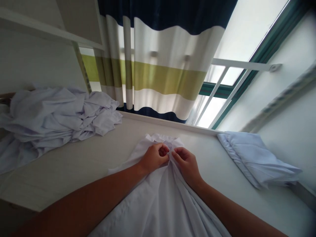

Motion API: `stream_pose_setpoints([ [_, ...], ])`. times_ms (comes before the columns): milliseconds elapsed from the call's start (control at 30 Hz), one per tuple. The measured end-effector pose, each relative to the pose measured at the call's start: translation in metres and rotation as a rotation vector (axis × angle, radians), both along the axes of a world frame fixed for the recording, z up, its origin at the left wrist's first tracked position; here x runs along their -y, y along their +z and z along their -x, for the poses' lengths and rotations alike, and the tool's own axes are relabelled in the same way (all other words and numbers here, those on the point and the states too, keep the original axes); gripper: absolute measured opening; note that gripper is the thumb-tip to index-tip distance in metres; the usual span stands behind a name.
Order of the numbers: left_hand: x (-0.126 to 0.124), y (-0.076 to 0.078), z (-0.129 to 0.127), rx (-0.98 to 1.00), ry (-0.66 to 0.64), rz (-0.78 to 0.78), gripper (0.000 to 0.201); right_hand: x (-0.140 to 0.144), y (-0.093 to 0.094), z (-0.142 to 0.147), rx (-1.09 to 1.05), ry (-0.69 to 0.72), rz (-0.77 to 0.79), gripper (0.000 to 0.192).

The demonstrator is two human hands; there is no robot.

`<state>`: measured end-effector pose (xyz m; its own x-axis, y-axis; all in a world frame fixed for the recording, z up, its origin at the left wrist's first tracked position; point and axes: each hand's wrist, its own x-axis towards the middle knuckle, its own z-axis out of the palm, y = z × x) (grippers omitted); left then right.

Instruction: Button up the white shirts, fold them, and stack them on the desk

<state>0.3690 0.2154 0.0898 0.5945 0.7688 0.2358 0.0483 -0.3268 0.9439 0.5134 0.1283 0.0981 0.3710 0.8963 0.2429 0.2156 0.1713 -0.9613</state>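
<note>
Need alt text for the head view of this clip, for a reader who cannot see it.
Two bare hands, left hand and right hand, pinch the top of a white garment spread on a pale table, fingertips nearly meeting. A heap of white clothes lies at left, a folded white stack at right, with a striped curtain and window behind.

Daylight pours in through the window top right, pretty blown out there, and glows through the curtain too. Rest of the room's soft and even, barely any shadows. Wide-angle warps the edges hard, and the right wall smears into motion blur. Forearms up close look soft.
</note>
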Motion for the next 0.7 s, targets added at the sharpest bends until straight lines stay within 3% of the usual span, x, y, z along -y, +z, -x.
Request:
stream_pose_setpoints([
  [400,0.010,0.006,0.000,0.099,-0.047,0.011,0.023,0.003,-0.002,-0.003,0.086,0.016,0.001,0.022],
  [700,0.016,0.016,0.003,0.060,-0.044,-0.112,0.017,0.008,0.004,0.001,0.169,-0.039,-0.007,0.019],
])
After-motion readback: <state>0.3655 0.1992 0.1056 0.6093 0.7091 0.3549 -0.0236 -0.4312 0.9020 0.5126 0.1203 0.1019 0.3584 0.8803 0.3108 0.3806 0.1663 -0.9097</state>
